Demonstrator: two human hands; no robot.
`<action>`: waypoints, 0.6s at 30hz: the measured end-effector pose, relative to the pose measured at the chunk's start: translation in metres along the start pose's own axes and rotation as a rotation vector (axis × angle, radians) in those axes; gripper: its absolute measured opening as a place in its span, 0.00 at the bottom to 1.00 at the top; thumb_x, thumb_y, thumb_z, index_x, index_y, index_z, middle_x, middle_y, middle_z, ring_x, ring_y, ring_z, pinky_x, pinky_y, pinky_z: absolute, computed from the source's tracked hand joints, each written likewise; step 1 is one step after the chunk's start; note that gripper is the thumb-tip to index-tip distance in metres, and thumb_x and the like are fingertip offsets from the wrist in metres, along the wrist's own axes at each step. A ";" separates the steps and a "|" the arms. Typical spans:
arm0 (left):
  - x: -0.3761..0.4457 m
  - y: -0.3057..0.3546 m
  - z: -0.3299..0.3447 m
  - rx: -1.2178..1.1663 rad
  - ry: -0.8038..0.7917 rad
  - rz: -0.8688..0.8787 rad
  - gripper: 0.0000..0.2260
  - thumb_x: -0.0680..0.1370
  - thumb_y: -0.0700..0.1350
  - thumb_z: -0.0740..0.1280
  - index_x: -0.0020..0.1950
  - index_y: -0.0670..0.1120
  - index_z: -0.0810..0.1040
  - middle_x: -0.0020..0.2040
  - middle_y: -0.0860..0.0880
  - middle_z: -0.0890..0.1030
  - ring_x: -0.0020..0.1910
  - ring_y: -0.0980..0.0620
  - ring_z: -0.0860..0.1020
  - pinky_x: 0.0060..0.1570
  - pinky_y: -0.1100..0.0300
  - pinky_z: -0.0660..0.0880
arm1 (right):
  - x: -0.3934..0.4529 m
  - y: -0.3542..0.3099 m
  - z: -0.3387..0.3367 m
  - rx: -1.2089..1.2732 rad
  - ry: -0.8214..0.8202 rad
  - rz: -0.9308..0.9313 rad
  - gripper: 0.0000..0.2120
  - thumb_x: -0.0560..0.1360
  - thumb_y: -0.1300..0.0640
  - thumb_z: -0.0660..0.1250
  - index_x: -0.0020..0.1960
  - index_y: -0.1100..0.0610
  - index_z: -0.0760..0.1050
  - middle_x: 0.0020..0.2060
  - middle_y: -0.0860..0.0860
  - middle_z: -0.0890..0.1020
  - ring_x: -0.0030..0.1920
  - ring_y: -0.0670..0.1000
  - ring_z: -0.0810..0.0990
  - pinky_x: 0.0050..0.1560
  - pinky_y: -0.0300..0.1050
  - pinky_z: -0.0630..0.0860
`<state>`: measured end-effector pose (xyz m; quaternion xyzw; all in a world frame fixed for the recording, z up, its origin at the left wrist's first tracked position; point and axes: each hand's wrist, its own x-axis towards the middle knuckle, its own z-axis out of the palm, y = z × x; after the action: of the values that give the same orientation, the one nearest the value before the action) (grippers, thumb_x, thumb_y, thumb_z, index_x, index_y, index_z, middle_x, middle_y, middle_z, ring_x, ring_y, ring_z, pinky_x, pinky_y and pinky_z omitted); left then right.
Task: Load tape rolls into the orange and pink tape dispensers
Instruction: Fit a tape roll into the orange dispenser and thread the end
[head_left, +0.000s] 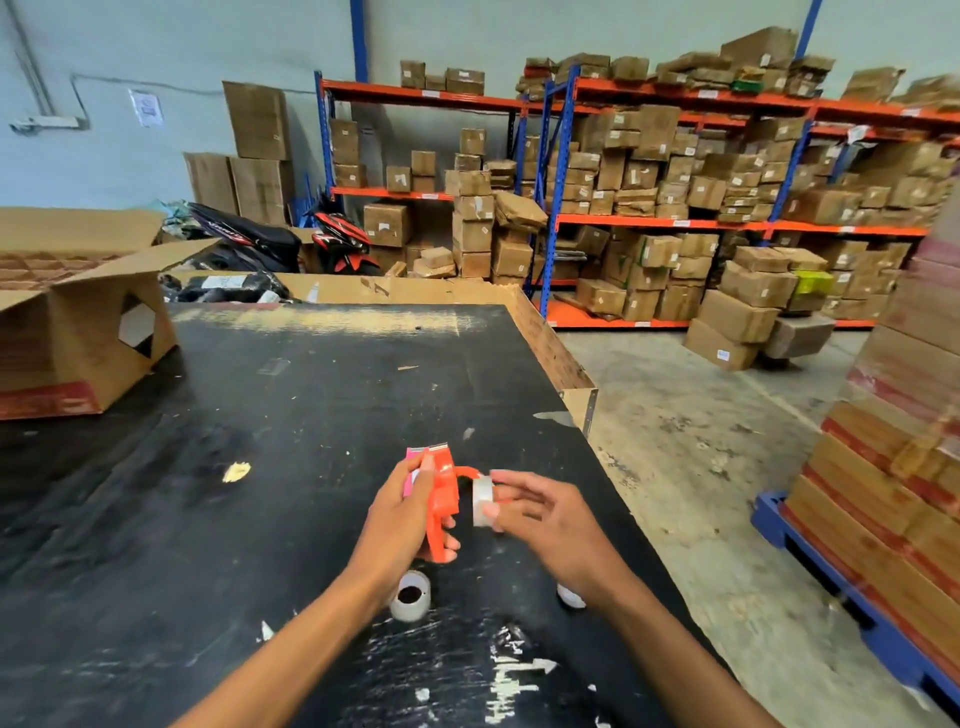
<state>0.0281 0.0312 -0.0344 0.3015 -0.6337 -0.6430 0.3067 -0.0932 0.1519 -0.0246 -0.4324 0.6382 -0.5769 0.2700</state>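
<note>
The left hand (402, 512) is wrapped tight round the orange tape dispenser (444, 499), holding it up over the black table (208, 467). The pink tape dispenser (413, 470) sits just behind the orange one, pressed vs the same hand, so that hand has both. The right hand (550, 525) pinches a clear tape roll (483, 501) w/ thumb & fingers, right beside the orange dispenser's curved arm, touching or nearly touching, can't tell which. Two more rolls rest on the table near the wrists: a white roll (410, 596) under the left wrist, standing w/ its hole up, & another roll (570, 596) half hidden by the right wrist. A big open cardboard box (78, 343) sits at the table's far left
</note>
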 end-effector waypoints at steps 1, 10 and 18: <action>-0.002 0.000 0.000 0.011 -0.004 0.016 0.10 0.79 0.59 0.58 0.50 0.59 0.76 0.34 0.41 0.80 0.26 0.44 0.78 0.30 0.55 0.77 | 0.000 -0.004 0.003 0.044 -0.023 -0.018 0.14 0.71 0.63 0.72 0.53 0.48 0.80 0.44 0.49 0.85 0.44 0.47 0.83 0.49 0.36 0.79; -0.009 0.000 0.012 -0.017 -0.012 0.049 0.15 0.80 0.59 0.54 0.48 0.55 0.77 0.31 0.46 0.82 0.24 0.47 0.76 0.28 0.56 0.77 | 0.002 -0.002 0.016 0.116 -0.080 -0.031 0.17 0.68 0.66 0.74 0.56 0.58 0.78 0.47 0.55 0.83 0.46 0.48 0.83 0.48 0.39 0.80; 0.002 -0.007 0.005 -0.071 0.020 -0.036 0.13 0.82 0.52 0.53 0.56 0.48 0.73 0.35 0.40 0.78 0.24 0.45 0.76 0.27 0.58 0.76 | 0.032 0.005 0.001 -0.082 0.190 -0.079 0.09 0.74 0.57 0.70 0.53 0.57 0.82 0.41 0.49 0.85 0.37 0.38 0.81 0.40 0.31 0.76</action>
<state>0.0230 0.0329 -0.0412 0.3082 -0.6017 -0.6676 0.3118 -0.1091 0.1234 -0.0245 -0.4111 0.6667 -0.5988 0.1674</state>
